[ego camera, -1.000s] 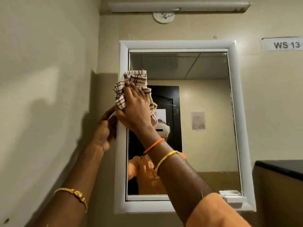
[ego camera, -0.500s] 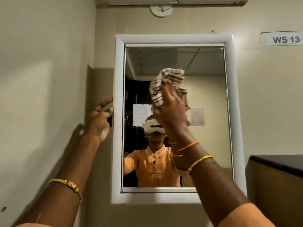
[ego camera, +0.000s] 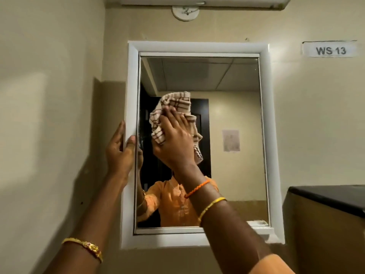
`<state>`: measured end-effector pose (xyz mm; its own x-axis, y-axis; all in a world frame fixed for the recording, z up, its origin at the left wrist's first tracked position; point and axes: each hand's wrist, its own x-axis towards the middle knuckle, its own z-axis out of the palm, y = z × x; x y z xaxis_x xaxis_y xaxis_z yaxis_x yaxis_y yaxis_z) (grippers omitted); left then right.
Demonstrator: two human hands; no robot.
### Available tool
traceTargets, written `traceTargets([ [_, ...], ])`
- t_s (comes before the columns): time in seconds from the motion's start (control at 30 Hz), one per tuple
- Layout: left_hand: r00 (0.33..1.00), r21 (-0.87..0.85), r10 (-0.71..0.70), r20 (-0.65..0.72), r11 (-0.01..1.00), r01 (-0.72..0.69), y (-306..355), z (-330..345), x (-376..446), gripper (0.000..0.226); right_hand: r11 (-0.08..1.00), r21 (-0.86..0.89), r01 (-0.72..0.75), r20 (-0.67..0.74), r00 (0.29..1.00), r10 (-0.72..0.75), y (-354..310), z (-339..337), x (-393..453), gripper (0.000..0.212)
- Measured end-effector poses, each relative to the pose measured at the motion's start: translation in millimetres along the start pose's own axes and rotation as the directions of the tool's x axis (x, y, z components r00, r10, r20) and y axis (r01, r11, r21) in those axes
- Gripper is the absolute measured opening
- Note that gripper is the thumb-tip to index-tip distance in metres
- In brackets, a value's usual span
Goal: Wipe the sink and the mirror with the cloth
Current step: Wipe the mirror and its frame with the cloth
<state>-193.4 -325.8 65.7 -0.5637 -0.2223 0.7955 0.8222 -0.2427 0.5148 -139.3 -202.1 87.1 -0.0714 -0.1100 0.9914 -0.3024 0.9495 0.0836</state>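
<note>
The mirror (ego camera: 233, 91) hangs on the wall in a white frame (ego camera: 197, 47). My right hand (ego camera: 173, 141) presses a cream cloth with brown checks (ego camera: 173, 103) flat against the left half of the glass, fingers laid fairly straight over it. Part of the cloth hangs loose below my palm on the right. My left hand (ego camera: 118, 153) holds the frame's left edge, with the thumb on its front and the fingers along its side. The sink is out of view.
A side wall (ego camera: 49, 115) runs close to the mirror's left. A dark-topped counter (ego camera: 331, 196) juts out at the lower right. A small white ledge (ego camera: 258, 224) sits at the mirror's bottom right corner. A "WS 13" label (ego camera: 330, 50) and a tube light (ego camera: 205, 1) are higher up.
My right hand slid the cloth from the glass's upper left to its upper middle, then down and back left. My left hand has taken hold of the frame's left edge again.
</note>
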Motion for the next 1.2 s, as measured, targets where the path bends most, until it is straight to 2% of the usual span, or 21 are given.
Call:
traceTargets([
  [0.13,0.999,-0.012,-0.01,-0.032,1.0,0.01,0,2,1,0.053,0.999,-0.002,0.035,0.048,0.998,-0.035,14,-14,-1,0.058],
  [0.2,0.999,-0.003,-0.002,-0.042,1.0,0.002,0,3,-1,0.052,1.0,-0.018,0.01,0.006,1.0,-0.01,33,-29,-4,0.055],
  [0.37,0.998,0.01,-0.006,-0.064,1.0,0.006,5,3,-6,0.049,0.969,-0.006,-0.249,-0.143,0.959,0.246,98,-84,-16,0.054],
  [0.43,0.999,0.034,0.006,-0.051,0.999,-0.004,6,2,-8,0.047,0.956,-0.017,-0.292,-0.176,0.942,0.284,120,-106,-25,0.055],
  [0.57,0.999,0.127,0.012,-0.03,0.992,-0.008,0,0,-21,0.032,0.945,-0.139,-0.295,-0.183,0.946,0.268,133,-119,-33,0.059],
  [0.77,0.996,0.124,-0.013,-0.092,0.992,0.025,-22,-5,-30,0.039,0.934,-0.056,-0.354,-0.195,0.921,0.338,115,-109,-90,0.062],
  [0.87,0.995,0.164,0.015,-0.103,0.986,0.002,-27,-6,-31,0.042,0.927,-0.097,-0.362,-0.192,0.921,0.34,109,-107,-126,0.063],
  [1.1,0.991,0.133,-0.039,-0.13,0.99,0.056,-26,-3,-34,0.045,0.941,-0.077,-0.33,-0.154,0.936,0.316,125,-116,-70,0.062],
  [1.2,0.982,0.141,-0.103,-0.158,0.982,0.125,-29,-7,-44,0.053,0.947,-0.062,-0.315,-0.169,0.939,0.301,127,-113,-81,0.061],
])
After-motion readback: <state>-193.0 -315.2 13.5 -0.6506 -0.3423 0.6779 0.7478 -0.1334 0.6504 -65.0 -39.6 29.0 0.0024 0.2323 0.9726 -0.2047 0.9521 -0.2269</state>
